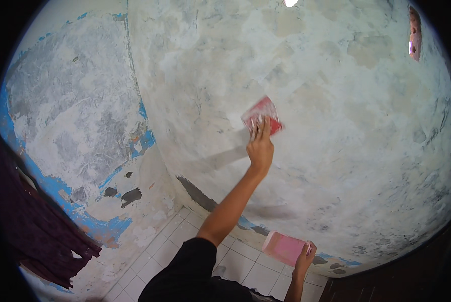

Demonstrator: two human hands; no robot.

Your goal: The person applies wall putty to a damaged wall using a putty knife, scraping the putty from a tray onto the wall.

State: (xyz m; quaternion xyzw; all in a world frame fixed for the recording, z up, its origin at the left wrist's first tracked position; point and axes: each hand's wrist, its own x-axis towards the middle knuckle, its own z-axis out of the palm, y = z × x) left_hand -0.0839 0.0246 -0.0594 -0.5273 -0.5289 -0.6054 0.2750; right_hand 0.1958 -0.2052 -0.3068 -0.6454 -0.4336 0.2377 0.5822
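Note:
My left hand [260, 148] reaches up to the plastered wall [326, 146] and grips a flat red putty spreader [263, 111]. White smears cover the spreader, which is slightly blurred, and its face lies against or very near the wall. White residue also marks my fingers. Lower down on the right, my right hand [306, 256] holds a pink rectangular plastic container [285, 248] by its right end. The container is tilted, with its inside partly showing; I cannot make out how much is in it.
On the left, an adjoining wall [79, 100] shows grey patches and peeling blue paint. A dark purple cloth [39, 226] hangs at the lower left. White floor tiles [235, 264] lie below. A dark brown panel [386, 277] stands at the lower right, and a narrow opening [415, 35] is high on the right.

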